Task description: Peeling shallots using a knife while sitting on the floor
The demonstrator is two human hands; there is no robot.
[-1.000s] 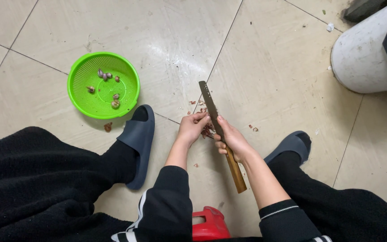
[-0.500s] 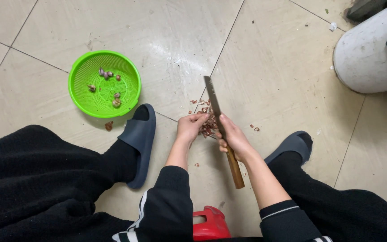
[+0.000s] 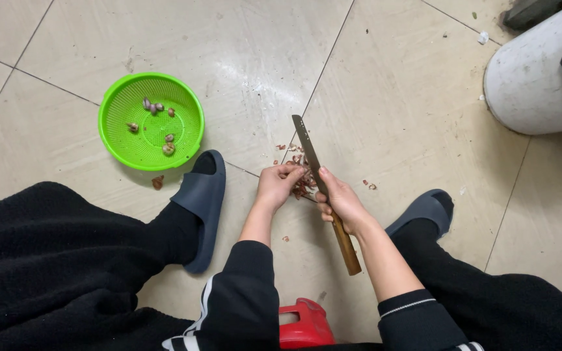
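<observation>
Peeling over a tiled floor, seen from the head camera.

The beige tiled floor (image 3: 391,84) carried papery scraps, a green basket (image 3: 151,121) of small cloves at ten o'clock, and a white bucket (image 3: 531,84) at two o'clock. The knife (image 3: 313,162) lay with its long axis from five to eleven o'clock, blade tip pointing away at eleven, at frame centre. The right hand (image 3: 341,203) was curled tight around its wooden handle; the left hand (image 3: 277,185) pinched a small reddish clove (image 3: 302,187) against the blade.
</observation>
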